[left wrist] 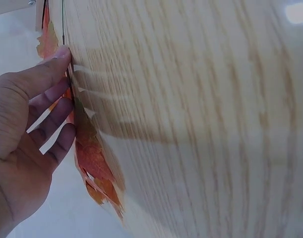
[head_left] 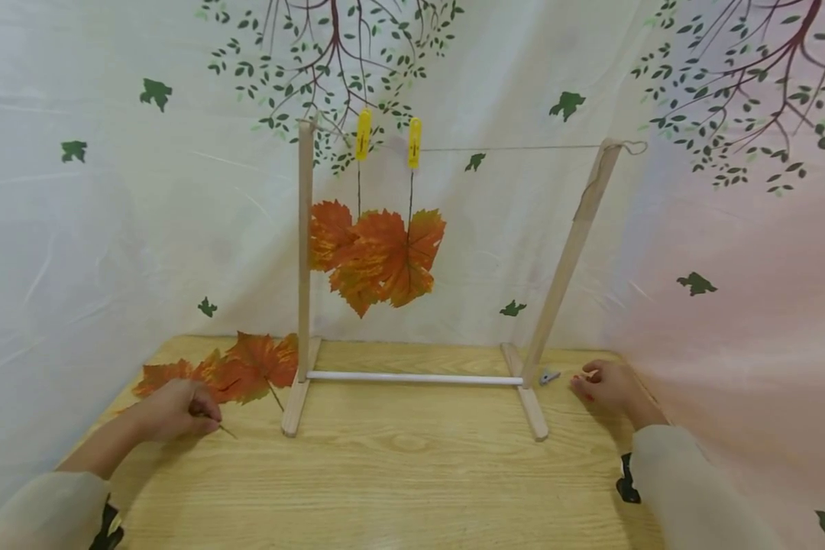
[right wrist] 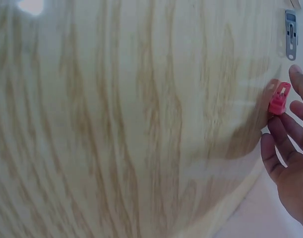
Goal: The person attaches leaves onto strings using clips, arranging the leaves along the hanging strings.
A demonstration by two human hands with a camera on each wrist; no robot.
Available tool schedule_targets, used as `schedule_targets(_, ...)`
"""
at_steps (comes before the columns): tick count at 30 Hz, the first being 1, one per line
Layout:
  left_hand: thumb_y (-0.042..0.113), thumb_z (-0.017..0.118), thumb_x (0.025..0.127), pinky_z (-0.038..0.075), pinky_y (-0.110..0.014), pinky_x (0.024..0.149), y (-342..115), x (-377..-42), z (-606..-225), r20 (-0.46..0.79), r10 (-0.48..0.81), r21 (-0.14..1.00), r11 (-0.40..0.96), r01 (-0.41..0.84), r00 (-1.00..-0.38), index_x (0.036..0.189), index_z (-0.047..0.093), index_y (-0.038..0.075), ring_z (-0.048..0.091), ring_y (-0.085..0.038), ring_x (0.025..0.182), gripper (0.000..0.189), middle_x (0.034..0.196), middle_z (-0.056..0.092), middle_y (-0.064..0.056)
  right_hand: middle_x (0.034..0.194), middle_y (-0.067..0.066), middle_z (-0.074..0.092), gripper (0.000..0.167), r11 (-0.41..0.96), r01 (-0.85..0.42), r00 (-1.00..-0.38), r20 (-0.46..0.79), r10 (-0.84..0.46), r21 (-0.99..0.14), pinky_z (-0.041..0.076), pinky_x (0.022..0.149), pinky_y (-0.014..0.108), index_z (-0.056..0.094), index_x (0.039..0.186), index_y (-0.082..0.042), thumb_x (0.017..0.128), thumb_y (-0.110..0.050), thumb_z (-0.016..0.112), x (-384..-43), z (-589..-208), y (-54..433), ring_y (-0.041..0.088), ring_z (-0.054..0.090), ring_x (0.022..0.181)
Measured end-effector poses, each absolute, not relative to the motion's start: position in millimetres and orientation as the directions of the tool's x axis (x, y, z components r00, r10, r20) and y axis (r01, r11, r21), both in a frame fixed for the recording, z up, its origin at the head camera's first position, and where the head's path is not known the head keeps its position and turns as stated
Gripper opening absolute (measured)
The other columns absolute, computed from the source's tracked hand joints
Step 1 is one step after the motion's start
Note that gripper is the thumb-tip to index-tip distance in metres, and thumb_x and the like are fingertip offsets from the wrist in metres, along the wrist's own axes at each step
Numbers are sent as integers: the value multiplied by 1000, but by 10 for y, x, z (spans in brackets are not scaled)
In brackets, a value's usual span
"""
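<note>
Left hand point(head_left: 175, 409), 8 o'clock in head view, pinches a thin stem point(head_left: 228, 431); it partly covers the orange-red artificial leaves point(head_left: 260, 367) at its 2 o'clock, so which leaf owns the stem is unclear. Right hand point(head_left: 608, 384), 4 o'clock, has bent fingers around a red clothespin point(right wrist: 278, 100), mostly hidden in head view; can't tell if clamped. Grey clothespin point(head_left: 549, 377) lies at its 9 o'clock; right wrist view crops that hand.
</note>
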State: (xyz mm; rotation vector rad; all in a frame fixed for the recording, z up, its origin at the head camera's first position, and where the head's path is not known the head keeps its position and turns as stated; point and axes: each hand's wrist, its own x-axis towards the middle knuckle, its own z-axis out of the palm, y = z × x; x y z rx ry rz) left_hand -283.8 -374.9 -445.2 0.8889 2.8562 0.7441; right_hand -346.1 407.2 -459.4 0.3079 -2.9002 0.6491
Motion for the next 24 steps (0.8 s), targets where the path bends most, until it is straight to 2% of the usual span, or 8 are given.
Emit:
schedule_targets(9, 16, 79, 91, 51, -24, 64, -3750, -2873, -4481, 84, 584, 485, 684, 545, -808, 88, 73, 19, 56, 1, 75, 7, 84, 66, 15, 91, 24, 71, 45, 884, -260, -954, 242, -175, -389, 54, 80, 56, 63, 113, 16, 93, -23, 75, -3510, -4704, 4046, 41, 68, 87)
schedule_targets(19, 0, 70, 94, 39, -22, 55, -3708, -2935, -4539, 208, 715, 455, 534, 713, -668, 82, 62, 17, 44, 4, 66, 23, 73, 52, 13, 87, 20, 71, 36, 899, -262, -950, 257, -177, -351, 52, 81, 57, 64, 108, 15, 92, -15, 74, -3498, -4694, 4052, 40, 68, 85)
schedule_targets(24, 0, 68, 96, 38, -21, 54, -3685, -2926, -4523, 211, 721, 468, 519, 716, -660, 83, 59, 17, 42, 5, 65, 23, 71, 50, 13, 89, 23, 71, 34, 894, -279, -945, 267, -190, -349, 52, 83, 58, 65, 107, 15, 91, -13, 75, -3488, -4697, 4050, 42, 68, 87)
